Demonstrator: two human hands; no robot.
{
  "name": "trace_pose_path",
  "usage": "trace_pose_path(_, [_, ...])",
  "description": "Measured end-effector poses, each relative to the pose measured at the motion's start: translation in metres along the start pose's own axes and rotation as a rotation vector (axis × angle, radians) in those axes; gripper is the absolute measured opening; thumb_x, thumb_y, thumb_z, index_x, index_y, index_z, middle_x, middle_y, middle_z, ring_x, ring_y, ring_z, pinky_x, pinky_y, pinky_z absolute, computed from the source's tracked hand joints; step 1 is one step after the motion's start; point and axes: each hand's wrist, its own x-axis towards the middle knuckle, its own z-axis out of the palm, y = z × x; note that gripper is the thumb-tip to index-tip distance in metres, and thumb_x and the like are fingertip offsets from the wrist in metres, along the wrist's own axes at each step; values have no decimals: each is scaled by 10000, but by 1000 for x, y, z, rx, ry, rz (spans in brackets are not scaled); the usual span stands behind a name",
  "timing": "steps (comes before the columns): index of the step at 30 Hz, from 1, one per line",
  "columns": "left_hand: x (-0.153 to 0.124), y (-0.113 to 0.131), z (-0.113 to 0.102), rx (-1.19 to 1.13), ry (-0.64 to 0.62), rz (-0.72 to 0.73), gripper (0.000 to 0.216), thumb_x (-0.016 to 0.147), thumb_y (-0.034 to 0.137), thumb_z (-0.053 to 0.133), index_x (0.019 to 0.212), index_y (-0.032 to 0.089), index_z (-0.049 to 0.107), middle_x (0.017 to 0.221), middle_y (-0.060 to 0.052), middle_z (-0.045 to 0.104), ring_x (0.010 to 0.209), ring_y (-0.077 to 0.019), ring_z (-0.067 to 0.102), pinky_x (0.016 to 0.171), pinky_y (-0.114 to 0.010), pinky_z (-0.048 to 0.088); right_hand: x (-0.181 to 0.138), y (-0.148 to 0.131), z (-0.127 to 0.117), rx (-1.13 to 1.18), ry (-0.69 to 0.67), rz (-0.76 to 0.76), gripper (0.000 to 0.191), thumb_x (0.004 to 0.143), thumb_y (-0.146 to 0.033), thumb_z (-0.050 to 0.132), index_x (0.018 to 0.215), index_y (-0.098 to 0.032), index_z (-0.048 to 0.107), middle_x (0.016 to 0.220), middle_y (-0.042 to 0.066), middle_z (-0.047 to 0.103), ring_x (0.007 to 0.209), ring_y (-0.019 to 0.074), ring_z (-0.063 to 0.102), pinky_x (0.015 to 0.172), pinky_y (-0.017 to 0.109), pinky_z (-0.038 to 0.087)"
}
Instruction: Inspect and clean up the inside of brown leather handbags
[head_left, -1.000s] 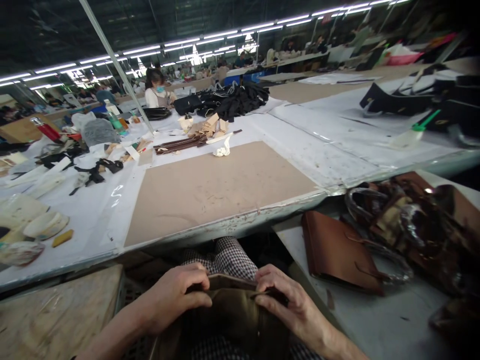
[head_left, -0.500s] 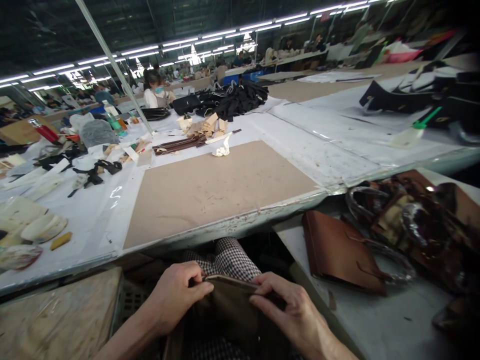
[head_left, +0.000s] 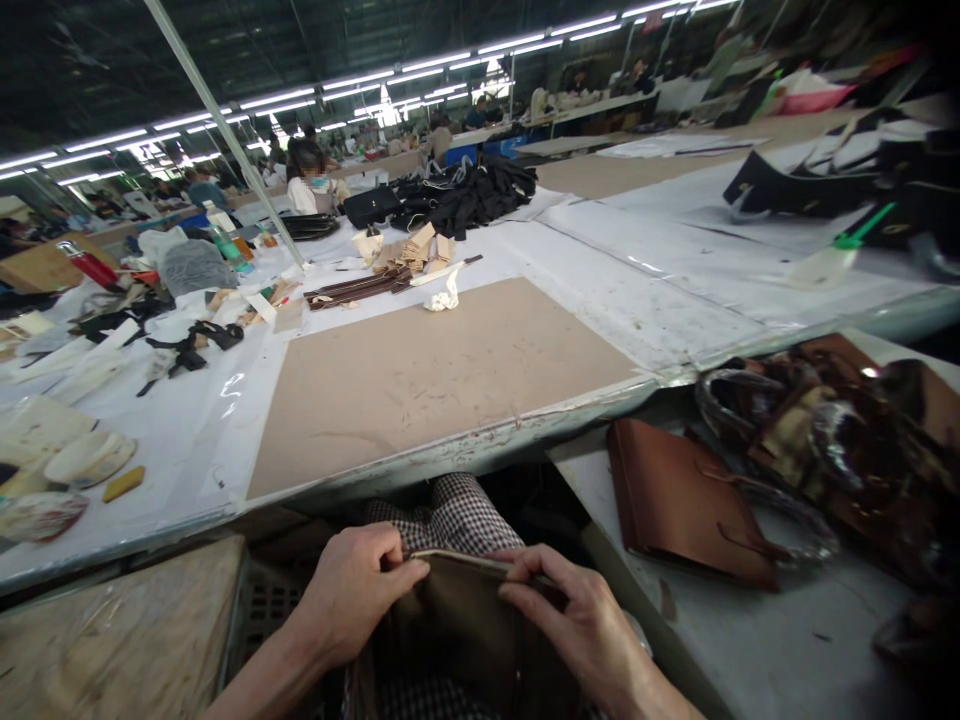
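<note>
Across my lap, over checked cloth (head_left: 472, 510), lies a dark olive-brown bag piece (head_left: 465, 610) with a thin pale edge along its top. My left hand (head_left: 358, 580) pinches the left end of that edge between thumb and fingers. At the right end, my right hand (head_left: 574, 610) grips the same edge, thumb toward me. The edge is stretched between both hands. The lower part of the piece falls into shadow, so its full shape is hidden. To the right of my right hand, a brown leather handbag (head_left: 686, 500) lies on a lower white surface.
A tan board (head_left: 450, 375) lies on the white worktable ahead, with crumpled white scrap (head_left: 444, 292) and brown strips (head_left: 360, 288) behind it. More wrapped bags (head_left: 832, 440) are piled right. At left are a yellow block (head_left: 124, 484) and a worn board (head_left: 112, 630). A co-worker (head_left: 307, 180) sits beyond.
My right hand has shifted very slightly along the edge, and the bag piece's folds have moved a little. My left hand keeps its pinch in nearly the same place.
</note>
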Motion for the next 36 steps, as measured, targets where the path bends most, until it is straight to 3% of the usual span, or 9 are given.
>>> trace_pose_path(5, [0,2,2,-3,18,-29,401,832,383,678,576,191,437,600,42,515,612,-140,482,602,-273,280,1,-6,-8,-8,-87,-13,155,942,-352,639,850,-228,623,1299,102,691,1230,296,626,1018,390,495])
trace_pose_path(10, [-1,2,2,-42,29,-45,413,834,406,676,575,193,434,594,43,497,612,-139,468,598,-267,284,3,-7,-22,-79,-205,-155,157,1006,-345,564,925,-236,644,1562,94,449,1456,286,388,1110,403,419])
trace_pose_path(15, [-4,1,1,-59,27,-40,394,833,394,674,587,193,442,609,44,507,620,-140,471,599,-267,282,4,-7,-25,-42,-205,-220,92,1007,-303,557,970,-240,613,1614,92,359,1495,283,312,1099,407,428])
trace_pose_path(18, [-5,1,1,-60,32,-36,393,842,401,661,590,194,442,614,41,513,623,-143,477,599,-269,276,4,-8,-22,79,-208,-110,79,999,-322,580,1014,-248,557,1479,118,544,1355,268,517,1068,413,462])
trace_pose_path(20, [-6,0,1,-63,32,-38,395,844,406,657,590,195,439,616,39,514,626,-145,480,601,-270,276,4,-9,-19,158,-229,13,221,986,-361,609,1172,-262,542,1319,107,674,1197,255,641,1012,410,508])
trace_pose_path(23, [-5,0,2,-75,29,-46,399,839,403,658,588,197,426,616,41,509,627,-144,474,602,-270,278,5,-8,-16,234,-234,128,442,937,-422,670,1331,-259,552,1189,81,740,1072,262,697,923,383,547])
trace_pose_path(28, [-4,-1,2,-106,25,-47,386,835,389,649,588,200,419,606,46,480,619,-141,458,596,-267,279,8,-7,-14,284,-214,180,357,852,-483,749,1107,-235,762,1010,36,782,958,269,707,807,322,542])
trace_pose_path(32, [-5,-1,1,-131,8,-56,375,825,384,649,589,201,422,606,48,471,619,-140,448,595,-263,284,9,-14,-16,347,-289,221,331,857,-504,736,1018,-222,800,919,19,779,821,224,694,703,274,517])
trace_pose_path(36, [-4,0,0,-149,-4,-64,374,812,384,655,588,202,418,606,49,466,620,-141,442,595,-263,287,9,-19,-14,247,-280,258,313,888,-480,691,863,-185,791,697,-12,688,603,138,566,537,225,392])
